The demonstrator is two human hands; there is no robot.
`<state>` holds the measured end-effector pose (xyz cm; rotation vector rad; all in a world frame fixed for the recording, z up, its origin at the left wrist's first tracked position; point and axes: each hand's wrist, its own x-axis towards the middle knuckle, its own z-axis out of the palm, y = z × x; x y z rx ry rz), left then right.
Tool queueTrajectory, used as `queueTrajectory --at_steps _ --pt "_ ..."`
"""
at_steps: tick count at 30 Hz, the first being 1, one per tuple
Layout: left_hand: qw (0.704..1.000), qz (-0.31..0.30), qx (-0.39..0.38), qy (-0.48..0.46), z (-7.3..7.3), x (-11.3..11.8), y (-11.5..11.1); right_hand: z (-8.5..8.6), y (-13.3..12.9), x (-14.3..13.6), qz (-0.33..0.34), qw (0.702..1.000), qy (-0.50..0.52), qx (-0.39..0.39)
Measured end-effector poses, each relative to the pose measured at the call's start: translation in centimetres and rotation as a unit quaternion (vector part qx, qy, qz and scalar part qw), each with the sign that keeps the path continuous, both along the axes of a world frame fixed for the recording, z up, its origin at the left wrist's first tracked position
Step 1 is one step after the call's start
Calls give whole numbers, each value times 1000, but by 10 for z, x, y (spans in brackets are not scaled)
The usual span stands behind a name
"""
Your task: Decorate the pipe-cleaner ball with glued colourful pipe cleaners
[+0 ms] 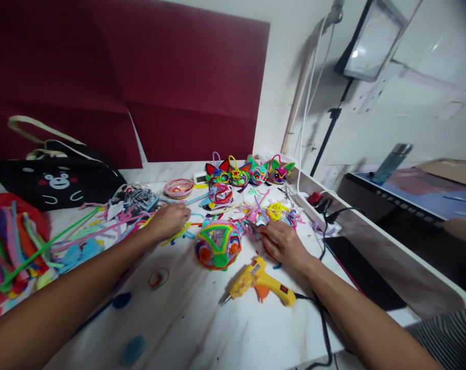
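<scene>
My right hand (pixel 281 243) is closed around scissors (pixel 251 224), their dark blades pointing left. Part of something red shows under that hand. To the left, my left hand (pixel 170 221) reaches over loose pipe cleaners with its fingers bunched; what they hold, if anything, I cannot make out. Between the hands sits a round ornament (pixel 218 245) of coiled pipe cleaners, with a green and yellow front and two orange discs. A yellow hot glue gun (pixel 258 281) lies in front of my right hand, nozzle toward the lower left.
Several finished cat-like ornaments (pixel 239 174) stand at the back. A pink coiled bowl (pixel 178 188) is left of them. Bundled pipe cleaners (pixel 15 241) and a black bag (pixel 57 180) fill the left. On the right are a power strip (pixel 318 210), a black phone-like slab (pixel 362 272) and cables.
</scene>
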<state>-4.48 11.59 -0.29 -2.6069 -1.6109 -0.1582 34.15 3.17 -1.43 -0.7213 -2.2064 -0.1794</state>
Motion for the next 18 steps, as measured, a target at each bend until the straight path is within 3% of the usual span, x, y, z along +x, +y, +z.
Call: queueTrajectory --at_steps 8,14,18 --pt "996 -21 -77 43 -1 10 -4 -2 1 1 -2 1000 -4 -12" --pt "996 -4 -89 6 -1 -1 1 -1 0 1 -3 1000 -6 -18" --pt "997 12 -59 -42 8 -14 5 -1 0 2 -6 1000 -11 -19"
